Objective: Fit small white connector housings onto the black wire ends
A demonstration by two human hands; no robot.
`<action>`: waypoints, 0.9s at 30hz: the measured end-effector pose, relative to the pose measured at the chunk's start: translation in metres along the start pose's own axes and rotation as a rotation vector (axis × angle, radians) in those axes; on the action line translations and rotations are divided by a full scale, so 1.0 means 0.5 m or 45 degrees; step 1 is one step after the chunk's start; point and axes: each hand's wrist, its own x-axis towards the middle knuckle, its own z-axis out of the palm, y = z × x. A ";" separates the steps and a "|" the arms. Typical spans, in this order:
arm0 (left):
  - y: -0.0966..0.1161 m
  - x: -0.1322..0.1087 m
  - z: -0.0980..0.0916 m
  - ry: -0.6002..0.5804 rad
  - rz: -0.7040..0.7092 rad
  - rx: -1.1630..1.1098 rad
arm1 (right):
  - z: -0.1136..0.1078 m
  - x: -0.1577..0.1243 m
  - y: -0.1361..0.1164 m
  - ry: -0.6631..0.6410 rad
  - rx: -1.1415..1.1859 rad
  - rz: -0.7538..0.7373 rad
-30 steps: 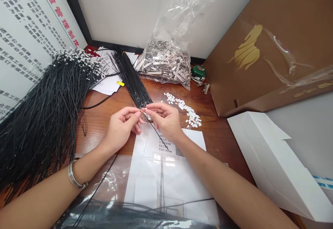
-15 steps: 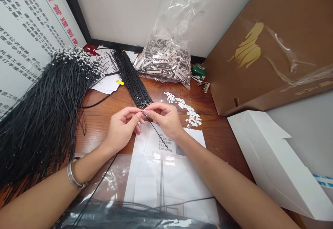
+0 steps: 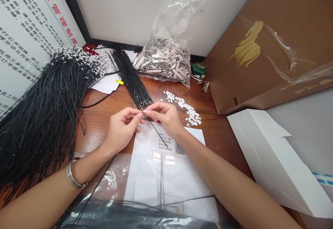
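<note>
My left hand [image 3: 123, 126] is closed in a pinch, thumb against forefinger, at the end of a thin black wire [image 3: 157, 131]. Opposite it, my right hand [image 3: 165, 118] pinches a tiny white connector housing [image 3: 144, 111]. The fingertips of both hands nearly meet; the fingers partly hide the wire's tip. The wire slants down to the right over a printed sheet. Just beyond my hands lies a tied bundle of black wires [image 3: 132, 80] with metal terminals at the near end. A scatter of loose white connector housings [image 3: 191, 111] lies right of my right hand.
At left is a large heap of black wires [image 3: 52, 94] with white ends. A clear bag of metal clips [image 3: 166, 61], a green tape measure [image 3: 199, 70] and a brown box [image 3: 265, 42] stand behind. Plastic-covered papers [image 3: 145, 184] and a white carton [image 3: 270, 159] are nearer.
The fingertips have shifted very slightly, and the white housing shows a little more clearly between them. Both hands otherwise keep their place and their pinch.
</note>
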 end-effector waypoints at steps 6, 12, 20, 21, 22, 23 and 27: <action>0.001 -0.003 -0.002 0.009 0.002 0.032 | 0.000 0.002 -0.002 0.000 -0.008 0.033; -0.001 -0.001 -0.002 0.011 0.008 0.041 | 0.000 0.002 -0.003 0.004 -0.027 0.052; -0.003 -0.003 -0.003 0.011 0.016 0.054 | 0.002 0.000 0.001 0.008 -0.042 0.024; -0.002 -0.003 -0.003 0.013 0.014 0.056 | 0.002 0.000 0.002 0.007 -0.044 0.019; -0.001 -0.002 -0.002 0.015 0.011 0.057 | 0.002 0.000 0.003 0.004 -0.044 0.014; -0.001 -0.002 -0.002 0.014 0.006 0.059 | 0.001 0.000 0.004 0.000 -0.043 0.009; 0.000 -0.002 -0.002 0.012 -0.015 0.069 | 0.000 0.001 0.009 -0.017 -0.044 0.003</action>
